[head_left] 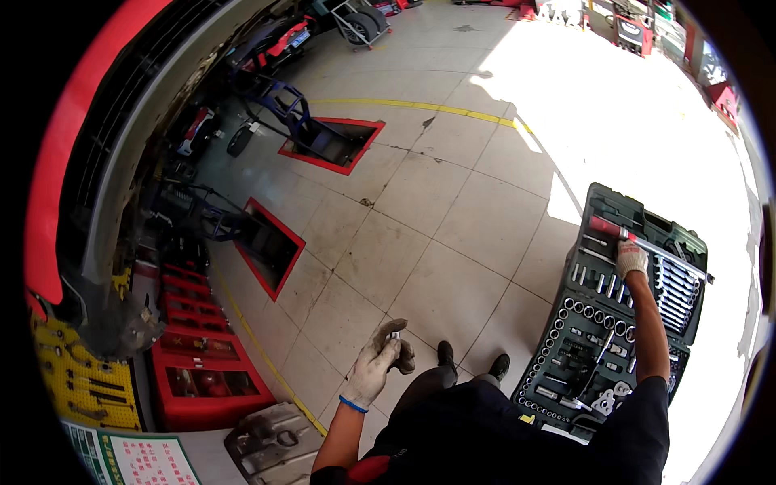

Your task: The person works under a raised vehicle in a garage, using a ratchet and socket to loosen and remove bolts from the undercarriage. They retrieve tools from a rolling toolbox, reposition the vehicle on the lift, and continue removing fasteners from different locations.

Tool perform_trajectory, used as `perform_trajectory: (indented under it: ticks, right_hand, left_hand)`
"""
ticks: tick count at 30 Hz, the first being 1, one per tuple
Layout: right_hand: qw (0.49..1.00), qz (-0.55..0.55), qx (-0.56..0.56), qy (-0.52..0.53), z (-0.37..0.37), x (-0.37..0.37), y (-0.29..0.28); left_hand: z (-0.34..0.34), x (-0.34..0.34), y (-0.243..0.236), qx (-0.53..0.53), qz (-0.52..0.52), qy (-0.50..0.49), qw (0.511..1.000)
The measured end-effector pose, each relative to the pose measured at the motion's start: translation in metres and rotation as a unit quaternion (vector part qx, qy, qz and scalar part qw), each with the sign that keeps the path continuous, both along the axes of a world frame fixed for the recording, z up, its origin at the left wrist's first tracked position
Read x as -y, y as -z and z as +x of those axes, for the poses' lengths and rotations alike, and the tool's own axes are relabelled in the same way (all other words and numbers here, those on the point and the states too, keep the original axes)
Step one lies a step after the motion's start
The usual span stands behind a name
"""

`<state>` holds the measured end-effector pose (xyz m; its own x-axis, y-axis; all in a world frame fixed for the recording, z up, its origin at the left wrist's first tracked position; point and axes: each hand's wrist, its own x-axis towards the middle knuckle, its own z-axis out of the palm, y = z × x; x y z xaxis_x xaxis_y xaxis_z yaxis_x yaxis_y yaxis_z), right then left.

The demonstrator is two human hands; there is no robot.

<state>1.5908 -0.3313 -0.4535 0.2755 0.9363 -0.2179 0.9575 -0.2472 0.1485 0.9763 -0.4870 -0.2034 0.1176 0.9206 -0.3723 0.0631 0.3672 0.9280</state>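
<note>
A whitish work glove covers my left hand (373, 370), with a blue band at the wrist. Its fingers are closed around a small shiny metal socket (394, 335), mostly hidden by the glove. To the right, my gloved right hand (632, 260) reaches over an open dark green tool case (596, 198). Its fingers close on a long torque wrench (669, 249) with a red grip, lying slantwise across the case's upper part. Under and beside that hand, the case holds a row of combination wrenches (676, 289) and many sockets (558, 323) in moulded slots.
Red-edged floor pits (277, 295) with dark blue lift frames (301, 121) lie to the left. A red cabinet (212, 396), a yellow tool board (89, 376) and a raised vehicle's red body edge (48, 186) line the left side. A dirty metal tank-like part (275, 436) sits lower left.
</note>
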Motion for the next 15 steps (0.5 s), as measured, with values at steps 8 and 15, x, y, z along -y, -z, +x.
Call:
perform_trajectory:
  ticks: [8, 15]
  right_hand:
    - [0.928, 0.335, -0.163, -0.019, 0.027, 0.046, -0.022]
    - [0.629, 0.207, -0.74, 0.119, -0.296, 0.047, -0.154]
  left_hand:
    - [-0.055, 0.019, 0.0, 0.161, 0.014, -0.31, 0.937]
    - [-0.078, -0.038, 0.003, 0.172, 0.068, -0.327, 0.927]
